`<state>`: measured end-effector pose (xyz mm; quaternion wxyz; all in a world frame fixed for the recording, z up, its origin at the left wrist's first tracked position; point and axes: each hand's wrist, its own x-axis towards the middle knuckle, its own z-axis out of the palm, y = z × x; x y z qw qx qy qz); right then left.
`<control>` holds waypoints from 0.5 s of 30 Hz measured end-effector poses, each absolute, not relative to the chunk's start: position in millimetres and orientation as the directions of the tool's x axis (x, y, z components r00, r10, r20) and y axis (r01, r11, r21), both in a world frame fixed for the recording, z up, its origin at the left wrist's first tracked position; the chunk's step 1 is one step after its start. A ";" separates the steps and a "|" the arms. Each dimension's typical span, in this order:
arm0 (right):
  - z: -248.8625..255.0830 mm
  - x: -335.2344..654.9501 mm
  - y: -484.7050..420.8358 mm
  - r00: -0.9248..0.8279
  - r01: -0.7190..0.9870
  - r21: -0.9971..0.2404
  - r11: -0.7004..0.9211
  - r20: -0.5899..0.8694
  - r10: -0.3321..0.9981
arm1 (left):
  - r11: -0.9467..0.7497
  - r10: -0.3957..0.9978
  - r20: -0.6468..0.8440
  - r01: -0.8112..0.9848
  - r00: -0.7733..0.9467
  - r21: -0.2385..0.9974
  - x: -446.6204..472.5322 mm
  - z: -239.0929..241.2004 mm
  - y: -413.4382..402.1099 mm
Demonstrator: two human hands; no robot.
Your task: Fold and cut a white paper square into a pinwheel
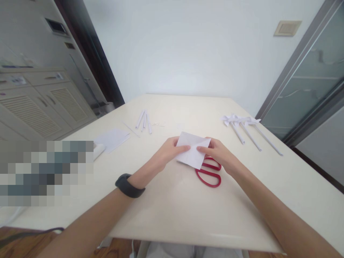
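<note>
Both hands hold one white square of paper just above the cream table. My left hand, with a black band on its wrist, pinches the sheet's left side. My right hand pinches its right side, thumb on top. Red-handled scissors lie on the table under the sheet and my right hand, with only the handles showing.
Several rolled white paper sticks lie at the back left, and a flat white sheet sits nearer the left. Paper pinwheels on sticks lie at the back right. A cabinet stands left; a glass door stands right.
</note>
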<state>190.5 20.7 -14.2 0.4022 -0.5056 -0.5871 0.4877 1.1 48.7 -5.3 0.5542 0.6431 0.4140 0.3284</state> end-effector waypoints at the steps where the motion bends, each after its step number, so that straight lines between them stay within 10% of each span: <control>1: -15.0 190.4 21.1 -0.146 0.214 -0.975 0.053 0.021 0.989 | -0.032 0.893 -0.044 0.161 0.447 0.986 1.8 -5.3 48.5; 7: -14.8 189.6 20.6 -0.050 0.460 -0.838 0.293 0.305 0.951 | -0.010 0.908 -0.056 0.155 0.415 0.988 3.7 -6.5 45.9; 15: -15.9 180.2 16.1 -0.096 0.473 -0.811 0.344 0.341 0.935 | -0.009 0.917 -0.030 0.097 0.397 0.995 3.6 -7.7 43.6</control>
